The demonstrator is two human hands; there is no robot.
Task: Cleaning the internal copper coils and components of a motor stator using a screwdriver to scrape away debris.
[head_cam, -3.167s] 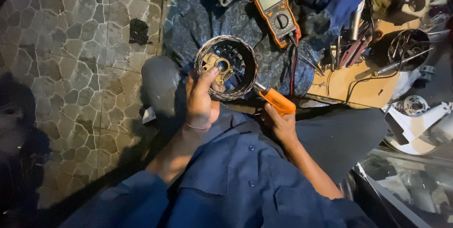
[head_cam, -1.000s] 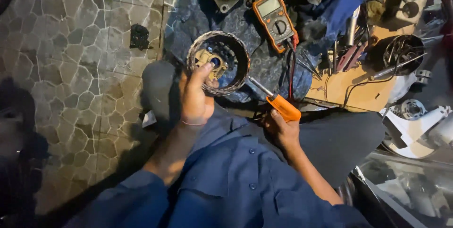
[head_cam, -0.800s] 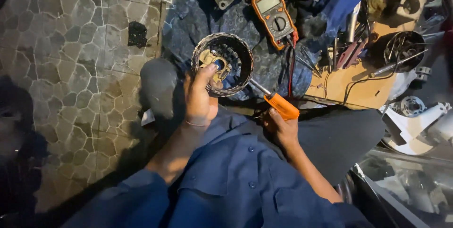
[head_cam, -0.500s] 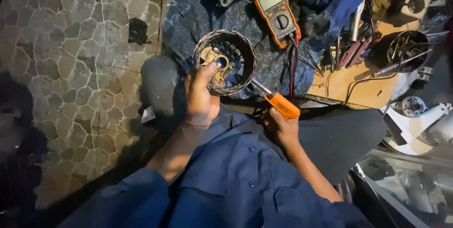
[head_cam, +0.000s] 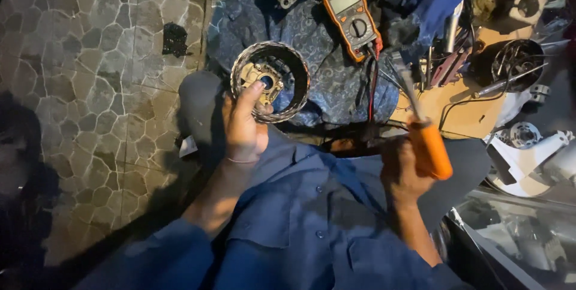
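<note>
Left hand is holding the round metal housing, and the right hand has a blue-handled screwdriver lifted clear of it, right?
Not quite: the head view shows the screwdriver in the right hand has an orange handle, not blue. The left hand does hold the round metal housing, with the tool clear of it.

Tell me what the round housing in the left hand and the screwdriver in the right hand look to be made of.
Round housing: apparently metal, dull grey and worn, with a brass-coloured plate inside; the rim catches light unevenly.
Screwdriver: the handle looks like smooth orange plastic, and the thin shaft looks like grey steel, though it is blurred.
</note>
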